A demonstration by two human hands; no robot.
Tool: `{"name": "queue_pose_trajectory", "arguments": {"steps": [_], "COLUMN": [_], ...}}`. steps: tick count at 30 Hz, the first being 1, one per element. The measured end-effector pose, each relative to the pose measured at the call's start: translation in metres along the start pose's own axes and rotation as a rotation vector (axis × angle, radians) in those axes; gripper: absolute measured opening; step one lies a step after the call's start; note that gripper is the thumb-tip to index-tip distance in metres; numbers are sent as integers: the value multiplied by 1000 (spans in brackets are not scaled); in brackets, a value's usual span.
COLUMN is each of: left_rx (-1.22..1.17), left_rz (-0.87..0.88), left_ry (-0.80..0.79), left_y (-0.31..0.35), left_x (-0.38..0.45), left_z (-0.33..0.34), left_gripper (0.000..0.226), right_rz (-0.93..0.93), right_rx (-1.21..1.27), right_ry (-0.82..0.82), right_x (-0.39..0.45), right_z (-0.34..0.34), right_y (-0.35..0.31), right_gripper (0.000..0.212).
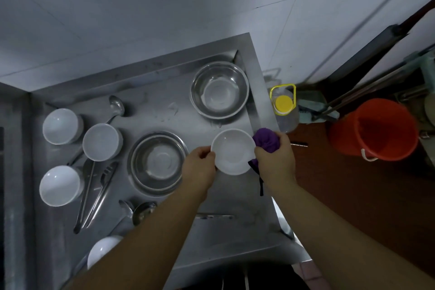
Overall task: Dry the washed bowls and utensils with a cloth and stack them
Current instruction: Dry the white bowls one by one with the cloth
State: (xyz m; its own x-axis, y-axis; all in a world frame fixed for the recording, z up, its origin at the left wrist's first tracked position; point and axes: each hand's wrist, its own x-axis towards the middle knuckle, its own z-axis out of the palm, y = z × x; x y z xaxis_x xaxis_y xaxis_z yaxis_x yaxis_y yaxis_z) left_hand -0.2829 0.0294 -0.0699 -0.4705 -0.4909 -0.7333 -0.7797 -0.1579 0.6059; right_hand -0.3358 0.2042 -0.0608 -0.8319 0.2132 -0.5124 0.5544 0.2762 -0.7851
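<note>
Bowl [233, 154]: white, centre-right of the frame, held over the steel table [188, 115].
Left hand [200, 167]: pinches the bowl's left rim.
Right hand [274, 158]: grips a purple cloth [266, 140] against the bowl's right rim.

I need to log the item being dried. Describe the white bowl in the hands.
The white bowl is round, plain and glossy, ceramic or melamine by its look. It is upright, opening up, empty. The left hand pinches its left rim; the right hand presses a purple cloth against its right side.
</note>
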Motion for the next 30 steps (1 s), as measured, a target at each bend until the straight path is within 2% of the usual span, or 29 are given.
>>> {"name": "queue_pose_trajectory", "arguments": {"steps": [6,9,14,19,25,27,30], "left_rx": [3,-13,100,192,415,501,640], "left_rz": [19,26,66,137,272,315,352], "left_ry": [18,15,47,41,28,28,29], "left_y": [-4,-3,4,-3,-17,-23,-34], "left_x": [3,-2,-17,-41,-76,-86,-94], "left_z": [3,2,-9,-30,-65,-83,-115], "left_gripper": [31,22,29,21,11,12,18], "right_rz": [-26,-44,-89,-123,-232,-290,-351], "right_rx": [7,2,-36,-42,-20,-35,-106], "right_ry": [-15,-23,32,91,-17,-90,-192], "right_x": [3,2,-2,-13,-52,-67,-91], "right_z": [3,1,-16,-43,-50,-45,-30], "right_y": [6,9,5,0,-16,-15,-14], "right_gripper": [48,47,44,44,43,53,50]}}
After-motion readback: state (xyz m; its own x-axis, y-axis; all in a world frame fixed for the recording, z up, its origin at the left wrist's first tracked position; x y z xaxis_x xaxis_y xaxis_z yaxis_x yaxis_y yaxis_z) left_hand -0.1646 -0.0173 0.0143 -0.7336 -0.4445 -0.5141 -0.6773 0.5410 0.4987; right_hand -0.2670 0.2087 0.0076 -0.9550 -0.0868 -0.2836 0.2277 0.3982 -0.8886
